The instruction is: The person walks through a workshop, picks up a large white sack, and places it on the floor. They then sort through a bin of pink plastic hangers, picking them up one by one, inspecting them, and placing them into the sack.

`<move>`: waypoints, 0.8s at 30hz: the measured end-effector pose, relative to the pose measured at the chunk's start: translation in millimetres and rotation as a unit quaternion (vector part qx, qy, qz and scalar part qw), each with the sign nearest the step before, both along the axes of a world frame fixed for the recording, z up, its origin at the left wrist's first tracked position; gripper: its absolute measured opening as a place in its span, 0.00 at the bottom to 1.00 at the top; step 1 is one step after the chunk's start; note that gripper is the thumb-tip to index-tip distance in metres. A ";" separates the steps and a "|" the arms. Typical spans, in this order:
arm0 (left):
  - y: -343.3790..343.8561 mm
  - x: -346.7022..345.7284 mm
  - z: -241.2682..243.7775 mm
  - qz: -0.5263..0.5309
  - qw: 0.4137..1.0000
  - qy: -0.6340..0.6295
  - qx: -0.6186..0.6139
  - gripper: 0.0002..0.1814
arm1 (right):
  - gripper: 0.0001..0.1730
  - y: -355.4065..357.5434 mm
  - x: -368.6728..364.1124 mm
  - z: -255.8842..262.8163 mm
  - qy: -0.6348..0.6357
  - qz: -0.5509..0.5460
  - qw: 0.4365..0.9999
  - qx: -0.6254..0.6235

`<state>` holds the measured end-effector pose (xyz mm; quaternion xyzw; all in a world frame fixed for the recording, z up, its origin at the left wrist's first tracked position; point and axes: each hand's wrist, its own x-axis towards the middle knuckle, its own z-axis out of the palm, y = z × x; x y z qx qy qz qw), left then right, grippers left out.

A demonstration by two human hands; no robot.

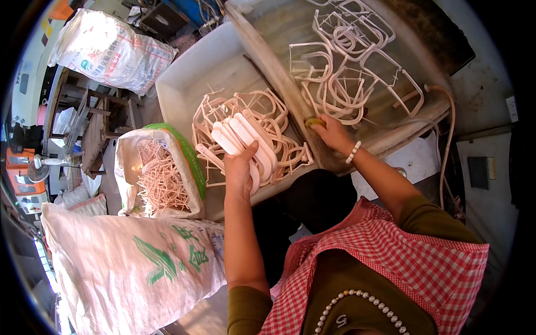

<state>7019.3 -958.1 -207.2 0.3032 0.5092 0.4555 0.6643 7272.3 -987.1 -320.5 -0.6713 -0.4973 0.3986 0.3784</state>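
My left hand (240, 167) grips a stack of pale pink plastic pieces with rounded ends (247, 138), the thumb lying across them. Beneath it, a tangle of pink moulded plastic frames (268, 104) lies in a whitish plastic tub (180, 79). My right hand (333, 132), with a beaded bracelet at the wrist, is closed around a small yellow-green object (315, 122) at the wall between the two tubs; its kind is unclear. Beyond that hand, more curved plastic frames (347, 79) lie in the larger tub, which appears to hold water.
An open woven sack of thin pink plastic scraps (163, 180) stands left of the near tub. A large woven sack (134, 259) bulges at lower left, another full sack (121, 54) stands at upper left. A hose (451, 125) curves over the right tub's rim.
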 end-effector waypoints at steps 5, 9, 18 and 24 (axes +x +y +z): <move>2.5 6.7 -1.3 -0.035 0.999 -0.011 -0.019 0.19 | 0.15 35.8 -51.5 73.1 0.247 0.031 0.962 0.115; 0.4 14.7 1.5 -0.045 0.999 -0.006 -0.015 0.20 | 0.12 53.4 -103.5 78.4 0.087 0.080 0.950 0.289; -6.5 7.3 -9.3 -0.070 0.997 0.015 -0.019 0.22 | 0.09 60.8 -117.2 80.7 0.116 0.135 0.951 0.255; -6.1 8.2 -2.2 -0.066 0.998 -0.014 -0.019 0.23 | 0.08 68.8 -119.9 77.0 0.115 0.050 0.972 0.199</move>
